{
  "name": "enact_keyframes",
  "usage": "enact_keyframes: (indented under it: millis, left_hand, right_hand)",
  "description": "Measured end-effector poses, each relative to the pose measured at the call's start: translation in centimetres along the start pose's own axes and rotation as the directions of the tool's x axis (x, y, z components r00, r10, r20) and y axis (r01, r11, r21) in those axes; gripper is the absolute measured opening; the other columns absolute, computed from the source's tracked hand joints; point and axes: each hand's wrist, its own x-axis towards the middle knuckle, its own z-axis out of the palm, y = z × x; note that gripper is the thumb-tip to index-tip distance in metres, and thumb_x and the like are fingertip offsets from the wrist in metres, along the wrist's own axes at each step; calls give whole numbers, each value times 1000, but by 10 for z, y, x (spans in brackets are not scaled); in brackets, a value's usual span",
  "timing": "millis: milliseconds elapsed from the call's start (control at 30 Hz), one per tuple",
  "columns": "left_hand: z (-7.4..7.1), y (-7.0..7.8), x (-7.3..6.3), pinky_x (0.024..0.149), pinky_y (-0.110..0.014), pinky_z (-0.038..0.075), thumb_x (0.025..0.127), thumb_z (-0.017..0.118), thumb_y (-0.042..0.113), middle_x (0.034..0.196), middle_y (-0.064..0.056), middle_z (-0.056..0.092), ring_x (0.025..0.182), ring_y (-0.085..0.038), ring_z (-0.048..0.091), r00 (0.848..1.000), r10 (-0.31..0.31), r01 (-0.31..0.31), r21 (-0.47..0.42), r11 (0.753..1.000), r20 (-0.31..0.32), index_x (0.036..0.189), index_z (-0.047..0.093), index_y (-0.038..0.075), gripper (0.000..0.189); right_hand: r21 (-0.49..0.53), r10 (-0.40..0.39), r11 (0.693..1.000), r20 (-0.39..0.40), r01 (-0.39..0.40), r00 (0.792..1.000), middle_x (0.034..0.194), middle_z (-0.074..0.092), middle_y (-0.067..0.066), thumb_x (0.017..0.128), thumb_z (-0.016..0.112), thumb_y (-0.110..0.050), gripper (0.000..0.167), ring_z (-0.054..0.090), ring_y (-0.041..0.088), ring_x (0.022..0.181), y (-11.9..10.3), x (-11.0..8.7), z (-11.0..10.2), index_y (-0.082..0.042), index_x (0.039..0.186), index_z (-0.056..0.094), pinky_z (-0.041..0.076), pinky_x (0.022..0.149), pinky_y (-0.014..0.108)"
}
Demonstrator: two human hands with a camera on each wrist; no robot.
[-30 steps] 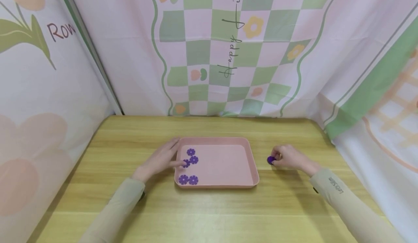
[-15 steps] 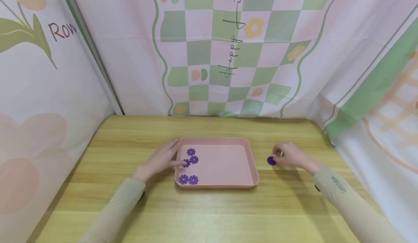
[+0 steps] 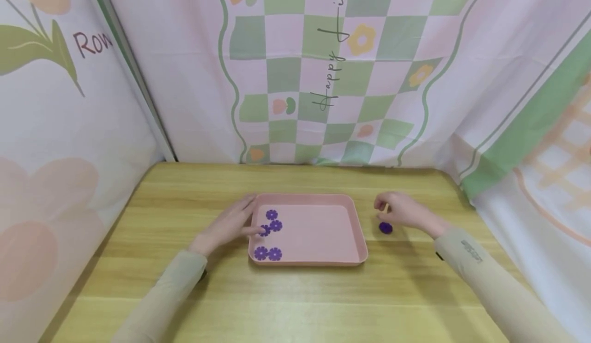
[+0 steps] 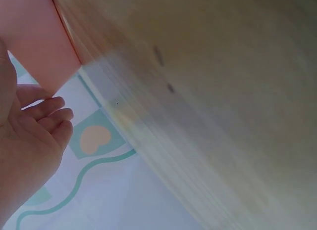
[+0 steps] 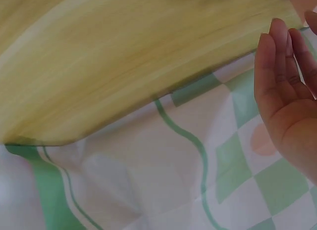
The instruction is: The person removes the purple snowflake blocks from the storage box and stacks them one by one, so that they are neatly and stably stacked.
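My left hand (image 3: pixel 227 227) holds the left side of a pink tray (image 3: pixel 304 263), thumb over the rim and fingers along the outside near the far corner. The left wrist view shows those fingers at the tray's corner (image 4: pixel 54 74). Several purple flower-shaped notched discs (image 3: pixel 275 254) lie flat in the tray's left part; the thumb covers part of one disc (image 3: pixel 264 231). Right of the tray, a darker purple round disc (image 3: pixel 386 228) lies on the table. Just above it is my right hand (image 3: pixel 400 210), fingers loosely bent and holding nothing. No disc shows in the right wrist view.
The wooden table (image 3: pixel 314 302) spans the front. A checked cloth (image 3: pixel 323 76) hangs along its back edge. Printed cloths, one at left (image 3: pixel 69 127) and one at right (image 3: pixel 531 138), close off the sides.
My right hand has let go of the dark purple disc and lifted slightly away from it, up and to the left. My left hand and the tray have stayed put.
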Motion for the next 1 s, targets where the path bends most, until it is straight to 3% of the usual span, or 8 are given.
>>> enact_keyframes:
  millis: [233, 600, 1000]
  left_hand:
    - [-2, 1, 0, 125, -55, 25, 86, 70, 52, 162, -23, 26, 150, -38, 29, 1000, -5, 5, 0, 1000, 2, 156, 23, 1, 98]
    - [-3, -1, 1, 125, -55, 26, 86, 69, 51, 161, -24, 27, 150, -39, 29, 1000, 10, -10, 23, 1000, -4, 155, 24, -1, 97]
    - [0, -2, 0, 124, -55, 27, 84, 70, 52, 160, -27, 26, 149, -40, 29, 999, 46, -45, 43, 998, -26, 154, 25, -3, 99]
  right_hand:
    - [-5, -15, 1000, 22, 15, 1000, 93, 73, 13, 84, 73, -10, 17, 68, 15, 75, -19, 19, -3, -1, 98, 69, 61, 69, 32]
    - [27, -67, 997, 44, 66, 997, 98, 73, 12, 86, 72, -10, 18, 69, 22, 83, -51, 50, 1, -1, 102, 70, 61, 74, 32]
    - [48, -178, 983, 66, 175, 982, 94, 72, 11, 84, 71, -7, 16, 69, 22, 82, -72, 81, 17, 0, 99, 70, 59, 72, 27]
